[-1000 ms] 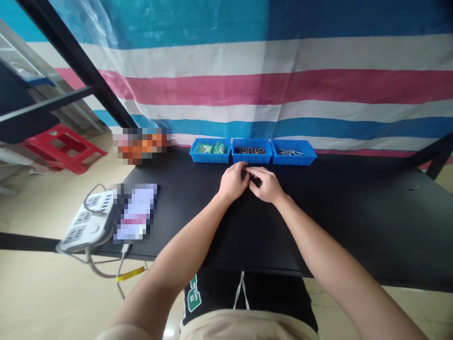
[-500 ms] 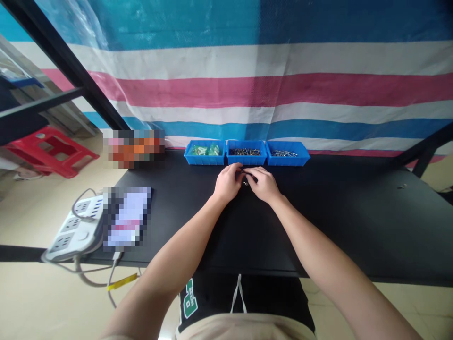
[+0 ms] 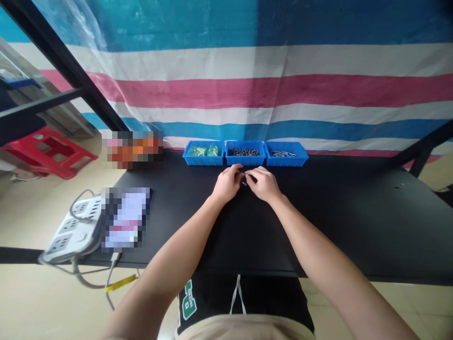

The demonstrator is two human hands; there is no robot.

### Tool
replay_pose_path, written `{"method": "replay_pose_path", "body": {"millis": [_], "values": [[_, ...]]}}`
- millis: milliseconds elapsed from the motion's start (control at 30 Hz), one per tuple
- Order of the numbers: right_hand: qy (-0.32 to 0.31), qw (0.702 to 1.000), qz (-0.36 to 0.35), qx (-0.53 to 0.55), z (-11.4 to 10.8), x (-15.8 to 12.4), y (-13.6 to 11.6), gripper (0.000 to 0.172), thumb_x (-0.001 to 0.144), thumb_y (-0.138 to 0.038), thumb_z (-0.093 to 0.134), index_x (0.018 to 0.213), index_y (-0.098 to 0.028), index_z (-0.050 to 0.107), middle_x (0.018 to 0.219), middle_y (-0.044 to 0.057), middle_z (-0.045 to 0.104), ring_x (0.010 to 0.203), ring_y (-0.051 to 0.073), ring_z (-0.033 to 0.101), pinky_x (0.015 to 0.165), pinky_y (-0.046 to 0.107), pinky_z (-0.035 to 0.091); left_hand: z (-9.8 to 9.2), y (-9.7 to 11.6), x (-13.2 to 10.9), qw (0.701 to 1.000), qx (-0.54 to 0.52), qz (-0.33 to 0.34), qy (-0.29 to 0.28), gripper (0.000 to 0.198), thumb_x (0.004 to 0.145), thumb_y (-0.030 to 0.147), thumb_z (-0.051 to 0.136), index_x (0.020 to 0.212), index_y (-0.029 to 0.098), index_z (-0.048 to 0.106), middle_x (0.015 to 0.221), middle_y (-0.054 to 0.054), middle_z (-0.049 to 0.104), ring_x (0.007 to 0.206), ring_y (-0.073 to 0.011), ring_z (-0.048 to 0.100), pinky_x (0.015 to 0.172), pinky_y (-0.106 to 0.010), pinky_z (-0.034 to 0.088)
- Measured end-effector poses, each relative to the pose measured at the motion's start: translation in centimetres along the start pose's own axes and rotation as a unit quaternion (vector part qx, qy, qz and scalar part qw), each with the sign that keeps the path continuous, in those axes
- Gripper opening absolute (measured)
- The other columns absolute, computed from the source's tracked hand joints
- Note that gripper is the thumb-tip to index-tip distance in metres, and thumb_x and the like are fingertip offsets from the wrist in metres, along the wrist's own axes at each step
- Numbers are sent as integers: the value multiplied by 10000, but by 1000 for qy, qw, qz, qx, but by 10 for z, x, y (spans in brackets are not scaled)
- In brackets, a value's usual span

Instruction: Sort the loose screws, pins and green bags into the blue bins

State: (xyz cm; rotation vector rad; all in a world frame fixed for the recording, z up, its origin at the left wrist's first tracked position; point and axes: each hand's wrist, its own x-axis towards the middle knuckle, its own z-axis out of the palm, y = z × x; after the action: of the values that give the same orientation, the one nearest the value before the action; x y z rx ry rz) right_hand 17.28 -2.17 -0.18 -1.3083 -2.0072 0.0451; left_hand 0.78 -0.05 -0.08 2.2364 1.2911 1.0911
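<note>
My left hand and my right hand meet over the black table, just in front of the middle blue bin. Both sets of fingers are closed in a pinch, tips nearly touching; what they grip is too small and dark to name. Directly below the fingertips, a small shiny metal piece shows between the hands. Many small metal and brass-coloured parts fill the middle bin. In the left blue bin lie green-and-white small pieces. Long thin metal pins or screws lie in the right blue bin.
On the table's left sit a white power strip with cables and a blurred-out flat object. Tiny bits lie at the far right. Black frame posts rise at the sides, before a striped tarp. A red stool stands left.
The hands stay in nearly the same place, with only slight finger movement. The whole view has shifted a little.
</note>
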Motion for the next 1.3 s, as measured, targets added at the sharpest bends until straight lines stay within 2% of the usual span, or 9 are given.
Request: {"method": "replay_pose_path", "body": {"millis": [267,600,733,933,1133,1300], "values": [[4,999,26,-46,0,0,-4,263,937,-257,477,864,-197,722,885,78,740,860,219,630,795,316,489,-5,9,-1,1000,-6,-15,-2,302,955,357,498,1190,183,572,891,-47,712,796,-173,667,743,-283,520],[32,996,63,-50,-2,1,-5,261,931,-256,469,818,-202,698,785,65,708,824,216,625,753,302,460,-5,9,0,999,-4,-40,-1,298,947,377,509,1166,192,590,892,-43,717,768,-169,663,710,-277,506],[58,993,93,-48,-6,6,0,291,936,-265,441,876,-185,714,756,79,691,784,218,622,767,311,455,-5,10,1,999,3,-48,-17,294,929,367,536,1145,178,603,858,-42,715,730,-179,656,695,-292,500],[103,985,132,-41,-9,25,10,288,904,-291,475,856,-167,731,693,69,677,698,203,608,677,295,409,-5,9,1,998,17,-55,-29,274,905,321,556,1137,183,605,876,-42,724,722,-176,660,697,-288,505],[91,982,156,-55,-14,52,15,291,893,-281,484,850,-168,749,681,70,687,643,187,587,634,284,371,-4,5,2,998,40,-35,-34,222,850,187,573,1062,188,639,910,-44,727,754,-182,661,737,-303,519],[87,964,224,-112,-21,66,15,312,921,-317,474,955,-187,756,749,97,717,684,208,606,626,282,358,-5,0,3,998,49,-33,-20,190,838,158,575,1004,184,664,922,-52,724,777,-183,667,752,-301,527]]}}
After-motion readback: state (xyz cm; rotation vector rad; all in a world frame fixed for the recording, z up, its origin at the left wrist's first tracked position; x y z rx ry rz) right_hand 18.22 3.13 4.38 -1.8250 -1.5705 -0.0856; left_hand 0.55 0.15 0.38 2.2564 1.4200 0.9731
